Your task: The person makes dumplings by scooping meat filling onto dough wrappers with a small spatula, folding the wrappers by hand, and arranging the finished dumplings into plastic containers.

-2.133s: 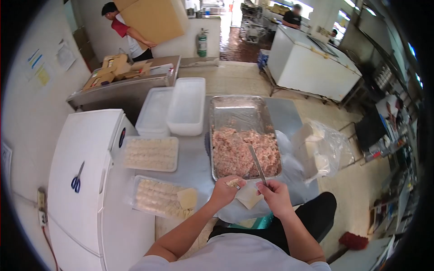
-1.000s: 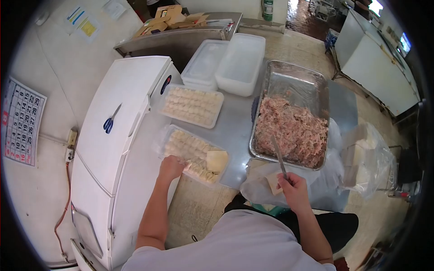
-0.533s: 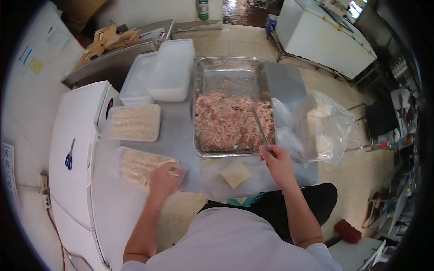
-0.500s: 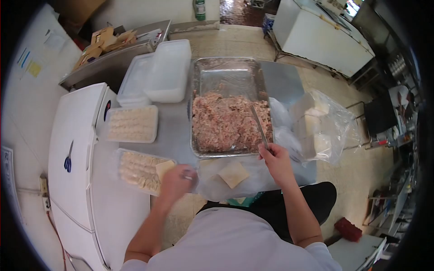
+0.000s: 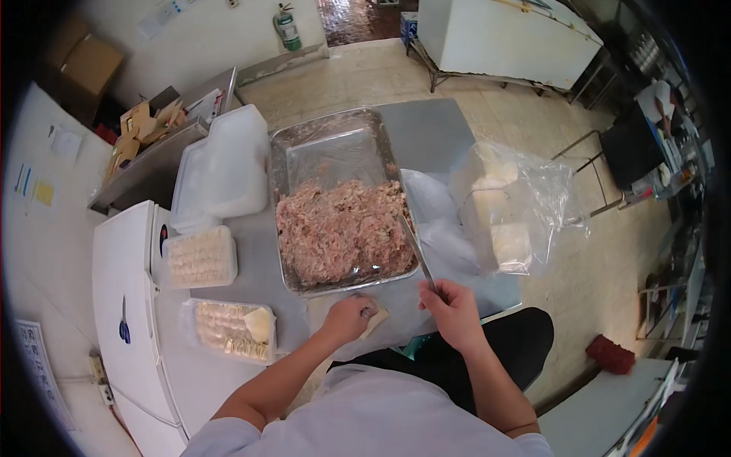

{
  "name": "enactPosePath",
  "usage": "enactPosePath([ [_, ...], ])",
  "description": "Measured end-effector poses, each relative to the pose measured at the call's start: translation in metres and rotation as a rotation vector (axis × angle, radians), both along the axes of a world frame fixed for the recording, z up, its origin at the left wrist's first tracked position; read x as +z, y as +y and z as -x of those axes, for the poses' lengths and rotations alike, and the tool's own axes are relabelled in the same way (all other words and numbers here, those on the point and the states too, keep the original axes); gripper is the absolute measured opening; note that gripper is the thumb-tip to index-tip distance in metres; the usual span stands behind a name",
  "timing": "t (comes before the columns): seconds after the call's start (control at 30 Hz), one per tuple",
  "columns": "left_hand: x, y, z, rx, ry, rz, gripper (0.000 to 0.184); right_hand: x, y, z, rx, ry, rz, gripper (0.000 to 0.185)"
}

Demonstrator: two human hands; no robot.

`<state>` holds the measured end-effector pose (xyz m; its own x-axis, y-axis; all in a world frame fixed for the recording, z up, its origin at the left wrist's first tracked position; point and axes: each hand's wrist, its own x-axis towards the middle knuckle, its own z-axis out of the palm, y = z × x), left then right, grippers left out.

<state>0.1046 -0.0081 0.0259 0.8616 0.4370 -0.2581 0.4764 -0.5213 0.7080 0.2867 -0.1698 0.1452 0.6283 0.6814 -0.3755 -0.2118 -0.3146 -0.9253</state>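
Note:
A deep metal tray (image 5: 332, 126) stands on the grey table, its near part filled with pinkish minced filling (image 5: 343, 232). My right hand (image 5: 451, 311) is closed round a flat metal spatula (image 5: 417, 251), whose tip lies over the tray's right side. Just below the tray my left hand (image 5: 350, 318) rests on a pale square wrapper (image 5: 376, 319); its fingers are curled and their tips are hidden. To the left, a clear container (image 5: 232, 330) holds rows of dumplings with a loose wrapper (image 5: 259, 324) on top. Behind it is a second filled container (image 5: 199, 257).
Stacked plastic containers (image 5: 236, 164) stand at the table's back left. Wrapper stacks in a clear bag (image 5: 509, 213) lie at the right. Blue scissors (image 5: 123, 330) hang on the white fridge (image 5: 118, 266). Beyond are a chest freezer (image 5: 502, 46) and an extinguisher (image 5: 287, 29).
My left hand has moved right, from the dumpling container to the wrapper below the tray. My right hand still holds the spatula. The view has shifted and turned.

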Motion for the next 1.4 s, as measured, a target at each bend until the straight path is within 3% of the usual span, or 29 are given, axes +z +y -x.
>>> enactPosePath([
  [0.23,-0.015,0.001,0.019,0.095,-0.16,0.095,0.013,-0.026,0.004,0.013,-0.038,-0.003,-0.054,0.021],
  [0.3,-0.018,-0.001,0.019,0.149,-0.166,0.119,0.015,-0.037,0.009,0.025,0.051,0.015,0.062,0.023],
  [0.4,0.009,-0.008,0.011,0.066,-0.117,-0.009,0.015,-0.059,0.015,0.04,0.098,-0.004,0.107,0.025],
  [0.8,-0.019,-0.016,0.013,-0.021,-0.184,-0.228,0.021,-0.064,0.02,0.047,0.035,-0.008,0.129,0.026],
  [0.97,-0.013,-0.01,0.011,0.039,-0.197,-0.101,0.015,-0.07,0.02,0.05,0.03,-0.027,0.158,0.026],
  [1.17,-0.008,0.001,0.019,0.211,-0.29,0.151,0.013,-0.088,0.023,0.051,0.226,-0.134,0.31,0.023],
  [1.4,0.0,0.0,0.025,0.262,-0.318,0.224,0.012,-0.103,0.038,0.072,0.175,0.06,0.166,0.022],
])
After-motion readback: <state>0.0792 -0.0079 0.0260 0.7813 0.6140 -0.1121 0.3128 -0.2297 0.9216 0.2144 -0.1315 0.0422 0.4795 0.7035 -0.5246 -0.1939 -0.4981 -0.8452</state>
